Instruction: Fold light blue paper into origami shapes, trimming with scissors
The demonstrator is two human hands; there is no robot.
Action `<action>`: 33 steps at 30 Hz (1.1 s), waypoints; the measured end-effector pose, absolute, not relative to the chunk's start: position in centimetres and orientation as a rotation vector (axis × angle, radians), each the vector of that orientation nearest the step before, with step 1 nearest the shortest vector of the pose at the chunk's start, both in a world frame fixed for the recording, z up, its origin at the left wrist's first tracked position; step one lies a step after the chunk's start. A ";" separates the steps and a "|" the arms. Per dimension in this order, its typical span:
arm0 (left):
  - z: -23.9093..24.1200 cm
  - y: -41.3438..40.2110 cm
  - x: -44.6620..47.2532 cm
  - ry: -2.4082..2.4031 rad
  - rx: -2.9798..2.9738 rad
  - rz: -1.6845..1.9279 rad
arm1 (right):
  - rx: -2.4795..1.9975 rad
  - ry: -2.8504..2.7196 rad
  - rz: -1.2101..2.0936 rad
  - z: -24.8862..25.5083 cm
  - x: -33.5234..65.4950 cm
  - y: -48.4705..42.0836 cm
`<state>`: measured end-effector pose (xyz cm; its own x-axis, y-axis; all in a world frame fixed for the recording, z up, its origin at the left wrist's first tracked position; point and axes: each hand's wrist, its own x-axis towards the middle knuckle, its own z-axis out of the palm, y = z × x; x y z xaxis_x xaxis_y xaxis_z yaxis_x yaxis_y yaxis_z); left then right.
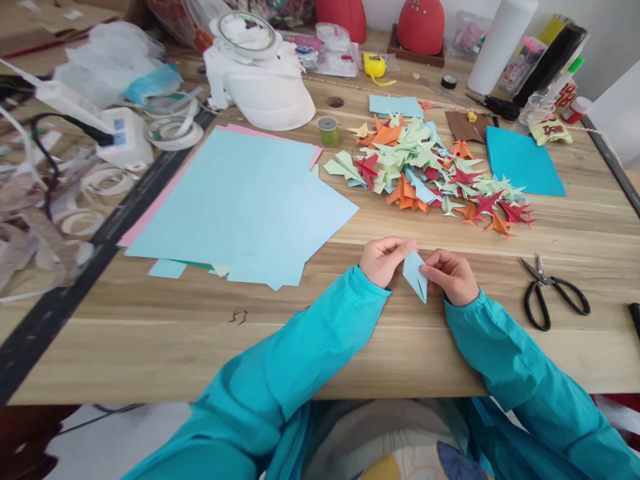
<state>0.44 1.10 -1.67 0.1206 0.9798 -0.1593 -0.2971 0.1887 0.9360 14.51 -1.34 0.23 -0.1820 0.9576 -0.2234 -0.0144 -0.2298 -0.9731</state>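
Between my two hands is a small folded light-blue paper [415, 275], a narrow diamond with a slit at its lower end. My left hand [384, 260] pinches its upper left edge between thumb and fingers. On its right edge, my right hand [451, 275] is closed, the thumb lying over the paper. Just beyond my hands lies a heap of folded paper planes [407, 160] in green, orange, red and blue. Open-bladed black-handled scissors [547, 283] rest to the right of my right hand.
Large light-blue sheets [240, 193] lie over pink ones at the left. Behind them stand a white cap [270, 87] and a small green spool [329, 131]. A teal square [523, 160] lies back right. Power strip [123, 137] and tape rolls [173, 127] crowd the far left.
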 end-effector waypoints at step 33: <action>-0.9 0.5 0.6 1.061 1.241 1.348 | -1.254 -1.328 1.627 -0.1 14.5 -1.5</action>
